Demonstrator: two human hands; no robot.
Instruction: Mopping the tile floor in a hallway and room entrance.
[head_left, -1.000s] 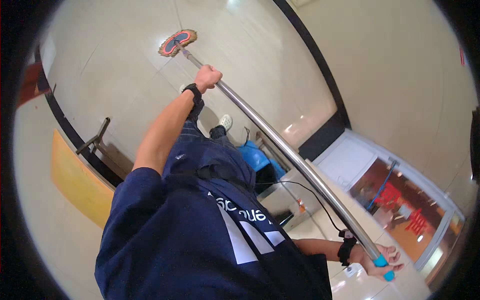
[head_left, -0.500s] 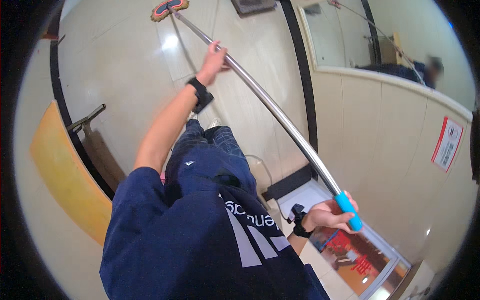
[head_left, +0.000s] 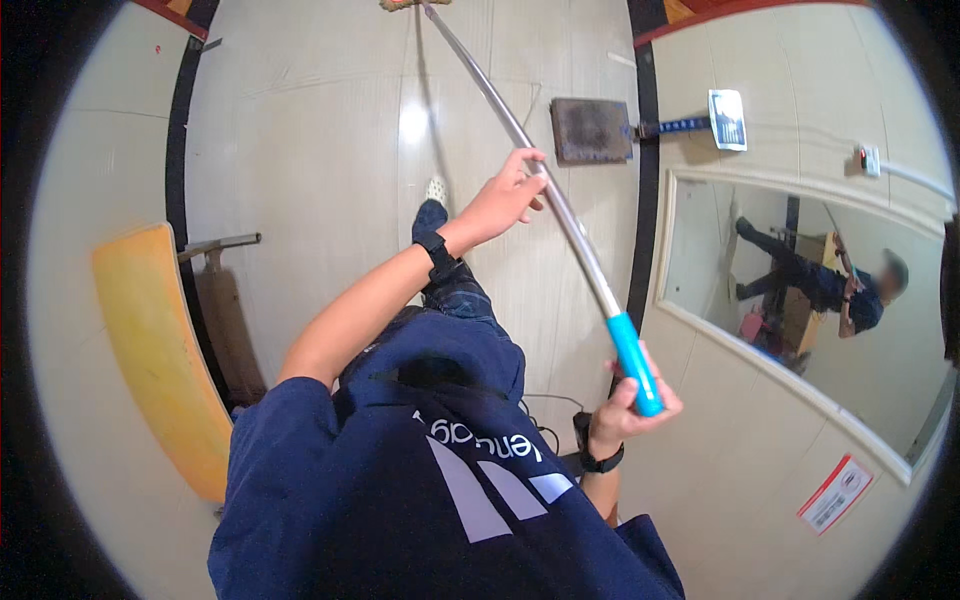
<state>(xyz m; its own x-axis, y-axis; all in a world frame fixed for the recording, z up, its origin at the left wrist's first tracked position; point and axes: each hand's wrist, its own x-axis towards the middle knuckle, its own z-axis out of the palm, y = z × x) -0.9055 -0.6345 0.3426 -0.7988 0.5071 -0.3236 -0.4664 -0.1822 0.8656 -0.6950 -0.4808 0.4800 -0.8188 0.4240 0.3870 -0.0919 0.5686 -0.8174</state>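
- Our left hand (head_left: 500, 205) lays bent, slightly spread fingers against the mop (head_left: 579, 240); we cannot tell whether they close round it.
- Our right hand (head_left: 630, 405) wraps fingers and thumb around its turquoise grip (head_left: 632, 350).
- Well beyond our left fingers we see the mop head (head_left: 402, 5); a dark square plate (head_left: 590, 130) lies to their right.
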